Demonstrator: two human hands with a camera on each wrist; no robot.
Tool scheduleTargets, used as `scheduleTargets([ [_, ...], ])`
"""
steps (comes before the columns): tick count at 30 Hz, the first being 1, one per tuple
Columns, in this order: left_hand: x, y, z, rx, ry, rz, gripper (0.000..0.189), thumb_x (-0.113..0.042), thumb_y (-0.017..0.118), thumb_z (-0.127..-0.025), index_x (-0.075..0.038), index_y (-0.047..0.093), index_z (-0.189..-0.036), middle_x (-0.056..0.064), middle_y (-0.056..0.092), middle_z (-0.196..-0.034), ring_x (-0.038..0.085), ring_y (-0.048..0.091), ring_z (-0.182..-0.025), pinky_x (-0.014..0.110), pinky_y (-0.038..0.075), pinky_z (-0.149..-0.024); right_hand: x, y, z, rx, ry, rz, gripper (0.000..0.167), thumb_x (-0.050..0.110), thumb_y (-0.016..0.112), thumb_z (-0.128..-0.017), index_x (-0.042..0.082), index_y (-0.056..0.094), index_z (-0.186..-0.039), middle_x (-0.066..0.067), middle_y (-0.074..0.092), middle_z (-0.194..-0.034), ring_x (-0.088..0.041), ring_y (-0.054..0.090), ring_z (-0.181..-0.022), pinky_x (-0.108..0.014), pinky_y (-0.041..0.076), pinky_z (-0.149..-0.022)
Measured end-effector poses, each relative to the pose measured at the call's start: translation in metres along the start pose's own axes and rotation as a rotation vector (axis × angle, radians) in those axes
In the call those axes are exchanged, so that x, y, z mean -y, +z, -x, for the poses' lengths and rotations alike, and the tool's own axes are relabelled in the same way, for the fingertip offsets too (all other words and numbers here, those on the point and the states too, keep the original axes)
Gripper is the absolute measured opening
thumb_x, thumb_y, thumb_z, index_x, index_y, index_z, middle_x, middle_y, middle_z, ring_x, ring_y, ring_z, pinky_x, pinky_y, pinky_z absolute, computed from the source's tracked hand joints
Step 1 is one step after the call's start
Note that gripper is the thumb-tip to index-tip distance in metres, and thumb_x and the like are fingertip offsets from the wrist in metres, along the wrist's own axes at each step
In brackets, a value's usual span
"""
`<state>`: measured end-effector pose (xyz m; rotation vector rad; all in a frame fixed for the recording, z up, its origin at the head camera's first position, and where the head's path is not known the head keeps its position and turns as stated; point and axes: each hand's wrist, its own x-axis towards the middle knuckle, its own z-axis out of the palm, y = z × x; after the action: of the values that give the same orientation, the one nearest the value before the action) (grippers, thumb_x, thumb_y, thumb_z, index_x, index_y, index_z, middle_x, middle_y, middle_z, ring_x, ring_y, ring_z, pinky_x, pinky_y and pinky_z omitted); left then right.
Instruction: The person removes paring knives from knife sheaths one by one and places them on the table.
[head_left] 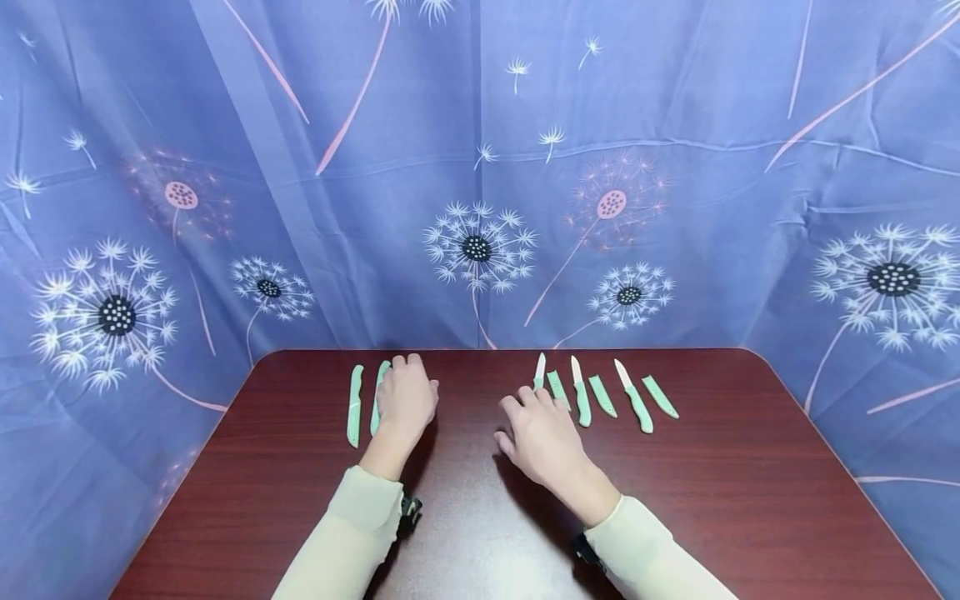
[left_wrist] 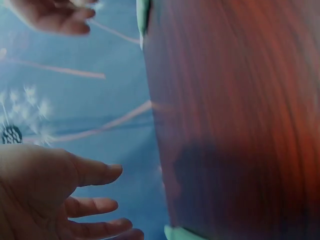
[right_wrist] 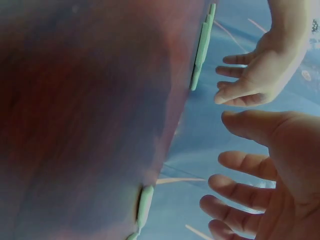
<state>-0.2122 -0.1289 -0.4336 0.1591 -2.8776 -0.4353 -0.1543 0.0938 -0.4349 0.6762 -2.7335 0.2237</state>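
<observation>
In the head view my left hand (head_left: 406, 398) hovers over a green sheathed knife (head_left: 376, 415), hiding part of it. Its fingers are spread and hold nothing in the left wrist view. Another sheathed knife (head_left: 355, 407) lies just left of it. My right hand (head_left: 545, 435), fingers loosely bent and apart, is over the near end of a bare-bladed paring knife (head_left: 540, 367) and beside its green sheath (head_left: 556, 387). The right wrist view shows nothing between the fingers of that right hand (right_wrist: 280, 165). Further right lie a second bare knife (head_left: 582, 402) and a third (head_left: 639, 408).
Two more green sheaths, one (head_left: 602, 397) between the bare knives and one (head_left: 660, 397) at the far right, lie on the dark red wooden table (head_left: 720, 500). A blue curtain (head_left: 480, 100) with dandelion prints hangs behind the table and at its sides.
</observation>
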Motion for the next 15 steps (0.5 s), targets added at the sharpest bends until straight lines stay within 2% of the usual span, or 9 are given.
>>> scheduleTargets([
  [9,0.023,0.004,-0.02,0.063,-0.102,0.02,0.052,-0.025,0.073,-0.1,0.012,0.057,-0.132,0.032,0.061,-0.119,0.05,0.066,-0.103,0.059,0.06,-0.078,0.006,0.003,0.003,0.001,-0.035,0.023,0.032,0.035,0.083,-0.089,0.013,0.071,-0.11,-0.008,0.063,-0.106,-0.035,0.06,-0.1,-0.047,0.048,-0.076],
  [15,0.027,0.007,-0.03,0.1,-0.14,0.041,0.045,-0.018,0.069,-0.1,0.013,0.057,-0.13,0.033,0.061,-0.116,0.051,0.065,-0.103,0.059,0.059,-0.076,0.01,0.003,0.004,0.017,-0.036,0.021,0.032,0.037,0.081,-0.091,0.014,0.071,-0.111,-0.007,0.063,-0.107,-0.034,0.06,-0.101,-0.047,0.048,-0.078],
])
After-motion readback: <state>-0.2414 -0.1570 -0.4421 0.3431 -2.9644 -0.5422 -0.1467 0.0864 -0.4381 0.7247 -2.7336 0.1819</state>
